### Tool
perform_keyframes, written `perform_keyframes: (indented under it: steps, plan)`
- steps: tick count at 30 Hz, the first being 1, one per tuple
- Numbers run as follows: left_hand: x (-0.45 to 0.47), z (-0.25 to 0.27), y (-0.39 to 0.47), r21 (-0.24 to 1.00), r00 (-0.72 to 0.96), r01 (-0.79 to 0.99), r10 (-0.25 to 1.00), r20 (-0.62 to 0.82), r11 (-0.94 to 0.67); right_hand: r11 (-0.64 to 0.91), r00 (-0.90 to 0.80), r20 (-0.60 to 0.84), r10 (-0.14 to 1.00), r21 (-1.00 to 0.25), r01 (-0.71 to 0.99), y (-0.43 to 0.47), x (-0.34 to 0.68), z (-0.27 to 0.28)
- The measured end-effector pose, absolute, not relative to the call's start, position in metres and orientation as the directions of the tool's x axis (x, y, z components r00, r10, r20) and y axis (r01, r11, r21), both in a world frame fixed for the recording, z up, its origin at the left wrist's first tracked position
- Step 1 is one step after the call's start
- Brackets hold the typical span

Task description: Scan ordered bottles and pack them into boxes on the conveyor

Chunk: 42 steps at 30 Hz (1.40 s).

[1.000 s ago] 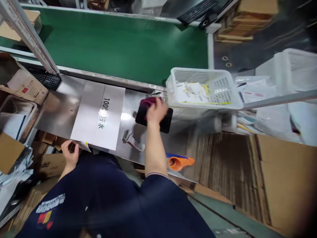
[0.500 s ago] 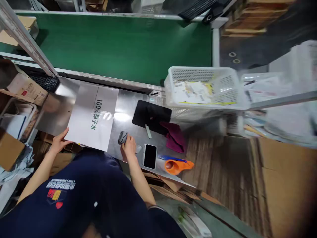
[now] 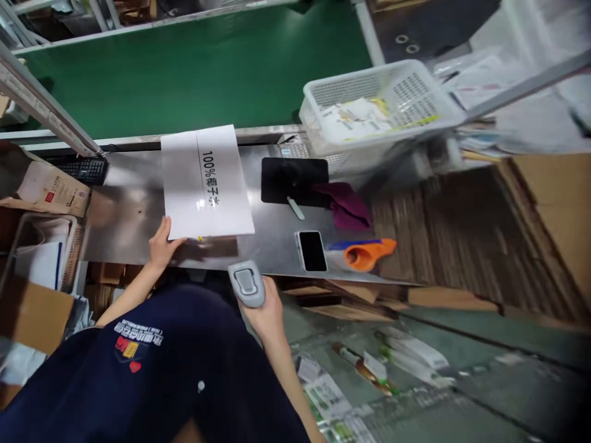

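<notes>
The grey scanner (image 3: 247, 284) had just left the table (image 3: 122, 227). Half a second before, it lay there with the right hand (image 3: 268, 311) on it. Now that hand was closed around it and held it up by the near edge of the table, close to the person's shirt. The white box (image 3: 207, 184) had shifted too. It sat turned a little and farther from the near edge. The left hand (image 3: 162, 247) had hold of its near left corner, with the thumb and fingers parted around it. I could not tell if the box was tipped up. So both things of the work seemed to be in hand, with the scanner near the box but not touching it.

The table was shiny metal. To the right of the box were a black mat (image 3: 279, 175), a small pale stick (image 3: 296, 208), a purple cloth (image 3: 351, 206), a phone (image 3: 313, 251) and an orange tool (image 3: 367, 253). A white basket (image 3: 318, 126) with papers in it stood behind them. A keyboard (image 3: 85, 170) was at the far left. Past the table ran a wide green belt (image 3: 207, 74). Flat cardboard (image 3: 425, 227) was piled on the right.
</notes>
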State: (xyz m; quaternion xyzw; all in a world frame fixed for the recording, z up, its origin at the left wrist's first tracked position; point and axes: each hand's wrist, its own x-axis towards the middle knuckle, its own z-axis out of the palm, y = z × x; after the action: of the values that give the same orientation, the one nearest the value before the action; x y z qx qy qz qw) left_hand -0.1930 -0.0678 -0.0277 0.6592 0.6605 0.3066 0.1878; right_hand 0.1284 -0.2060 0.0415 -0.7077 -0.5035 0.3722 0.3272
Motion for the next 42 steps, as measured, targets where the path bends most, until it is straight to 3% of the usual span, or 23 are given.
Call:
perform_keyframes:
  steps: [8,12,19,21,25,27,34,42]
  plan:
    - [-0.197,-0.032,-0.039,0.758,0.125,0.635,0.988,0.088,-0.148,-0.405,0.249,-0.32,0.914,-0.692,0.597,-0.237,0.048,0.072]
    - [-0.234,-0.035,-0.077,0.801,0.115,0.594,0.993,0.007,-0.074,-0.39,0.233,-0.314,0.921,-0.709,0.587,-0.26,0.052,0.073]
    - [-0.261,-0.048,-0.15,0.752,0.053,0.659,0.998,-0.024,-0.016,-0.31,0.166,-0.261,0.951,-0.795,0.522,-0.272,0.088,0.045]
    - [-0.253,-0.05,-0.161,0.752,0.013,0.659,1.0,-0.018,0.005,-0.359,0.226,-0.28,0.933,-0.758,0.544,-0.252,0.106,0.027]
    - [-0.223,-0.048,-0.165,0.768,-0.088,0.639,0.996,0.017,0.043,-0.586,0.422,-0.41,0.808,-0.492,0.644,-0.18,0.141,-0.015]
    - [-0.206,-0.044,-0.161,0.787,-0.112,0.616,0.993,0.045,0.034,-0.588,0.416,-0.43,0.801,-0.439,0.679,-0.144,0.154,-0.035]
    - [-0.169,-0.029,-0.152,0.752,-0.119,0.653,0.968,0.219,-0.09,-0.5,0.326,-0.395,0.859,-0.511,0.699,-0.056,0.221,-0.071]
    - [-0.128,-0.02,-0.166,0.716,-0.359,0.698,0.875,0.324,0.022,-0.552,0.445,-0.329,0.833,-0.544,0.632,0.046,0.291,-0.083]
